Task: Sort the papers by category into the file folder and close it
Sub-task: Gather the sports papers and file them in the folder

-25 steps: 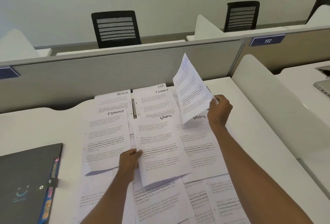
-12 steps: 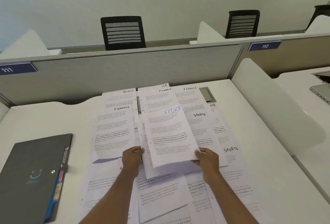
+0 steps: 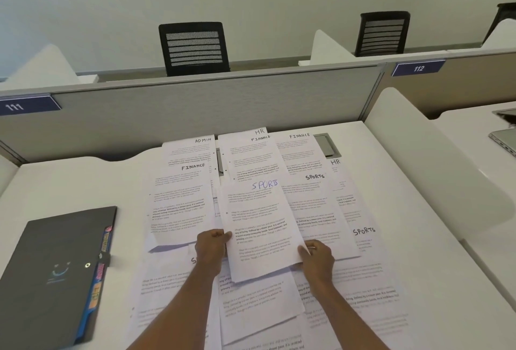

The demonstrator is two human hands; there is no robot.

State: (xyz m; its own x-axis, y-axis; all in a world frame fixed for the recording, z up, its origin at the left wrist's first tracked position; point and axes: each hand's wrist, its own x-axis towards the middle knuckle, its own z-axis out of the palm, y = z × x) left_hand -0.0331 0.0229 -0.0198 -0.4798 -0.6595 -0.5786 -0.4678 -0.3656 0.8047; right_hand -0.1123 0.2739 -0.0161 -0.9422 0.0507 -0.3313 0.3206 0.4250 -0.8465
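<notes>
The white bench (image 3: 69, 182) extends under and to both sides of the hands. A grey partition (image 3: 195, 109) closes it off beyond them, with a black chair (image 3: 194, 48) behind that.

The papers (image 3: 181, 204) lie in overlapping rows around and beyond both hands, and more sheets lie beneath the forearms. Handwritten headings read ADMIN, HR, FINANCE and SPORTS. They are mixed and not grouped by category.

The file folder (image 3: 50, 280) lies flat on the bench, well out to the left of the left hand. It is dark grey with its cover down. Coloured index tabs (image 3: 98, 280) show along the edge nearer the hands.

A SPORTS sheet (image 3: 262, 232), headed in blue ink, sits between the hands, raised slightly above the spread and tilted a little.

The left hand (image 3: 210, 249) pinches its left edge with the thumb on top. The right hand (image 3: 318, 260) grips its lower right edge, fingers curled under and thumb over the face. The hands are apart, each clamped on that sheet.
</notes>
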